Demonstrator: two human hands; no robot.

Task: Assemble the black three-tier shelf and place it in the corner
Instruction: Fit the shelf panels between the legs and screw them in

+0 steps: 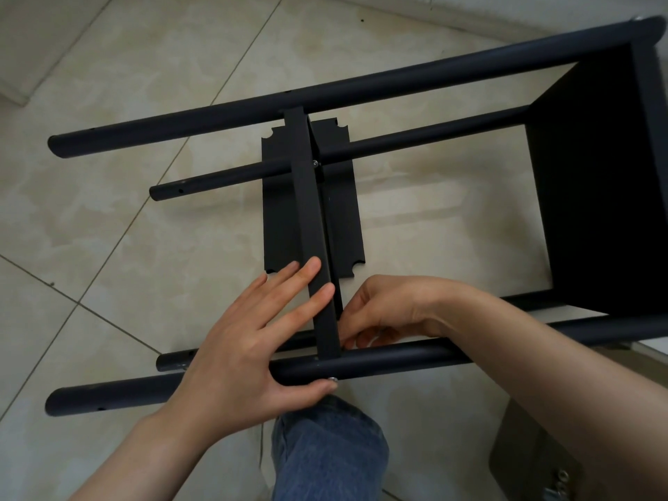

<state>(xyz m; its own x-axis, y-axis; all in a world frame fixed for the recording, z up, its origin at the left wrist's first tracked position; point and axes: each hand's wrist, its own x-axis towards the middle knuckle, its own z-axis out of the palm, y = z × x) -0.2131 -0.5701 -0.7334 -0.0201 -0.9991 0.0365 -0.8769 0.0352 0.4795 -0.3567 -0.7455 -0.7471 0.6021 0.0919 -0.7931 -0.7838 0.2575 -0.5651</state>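
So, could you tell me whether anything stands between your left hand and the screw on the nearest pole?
Nothing visible does. The left hand lies over the middle shelf panel, and its thumb tip touches the screw on the nearest pole.

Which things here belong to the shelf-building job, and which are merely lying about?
Job: left hand, right hand, middle panel, near pole, screw, end panel, loose panel on the floor.
Lying about: brown cardboard, small metal bits on it.
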